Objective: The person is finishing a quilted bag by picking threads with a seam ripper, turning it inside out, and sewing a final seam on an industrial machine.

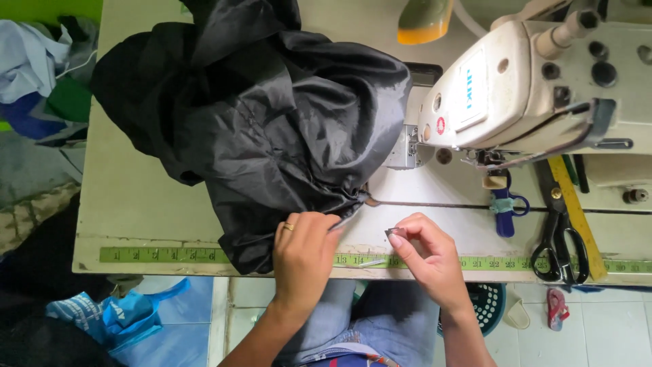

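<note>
One pale sewing table, green tape measure along its front edge

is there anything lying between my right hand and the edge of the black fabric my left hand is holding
Nothing visible does. The left hand pinches the black fabric at its near edge, and the right hand holds a small metal piece just beside it. Only bare table and the green measuring tape lie between them.

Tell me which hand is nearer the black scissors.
Right. The right hand lies left of the black scissors, apart; the left hand sits farther left, on the black fabric.
</note>
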